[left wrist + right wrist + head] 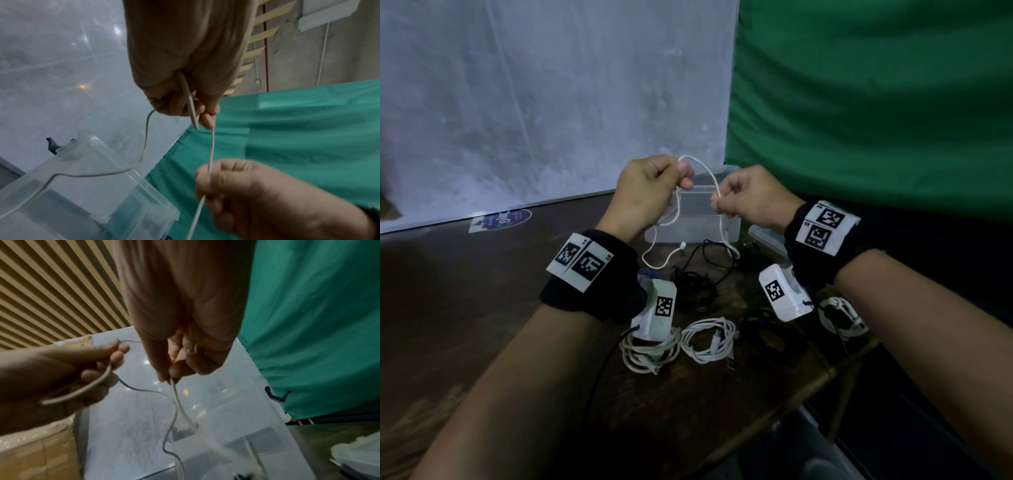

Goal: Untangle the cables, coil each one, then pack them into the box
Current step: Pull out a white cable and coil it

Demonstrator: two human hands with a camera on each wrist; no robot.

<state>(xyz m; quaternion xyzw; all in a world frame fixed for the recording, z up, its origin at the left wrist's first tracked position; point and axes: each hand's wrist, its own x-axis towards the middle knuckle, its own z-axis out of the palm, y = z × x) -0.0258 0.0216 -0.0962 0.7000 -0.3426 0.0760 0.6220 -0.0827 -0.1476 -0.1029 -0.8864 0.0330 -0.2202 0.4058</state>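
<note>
A thin white cable (708, 171) arcs between both raised hands, above the clear plastic box (690, 230). My left hand (683, 176) grips one or more loops of it, thumb on top. My right hand (717, 205) pinches the strand a short way along. The left wrist view shows the cable (212, 146) running straight from the left hand (203, 116) down into the right fist (207, 178). In the right wrist view the right hand (172, 374) pinches the cable (179, 402). Its loose end (682, 245) dangles in front of the box.
On the dark wooden table lie three coiled white cables (709, 339) (647, 349) (842, 315), a black coil (767, 335) and a tangle of black cables (698, 284). The box lid (767, 240) lies to the right. Grey and green backdrops stand behind.
</note>
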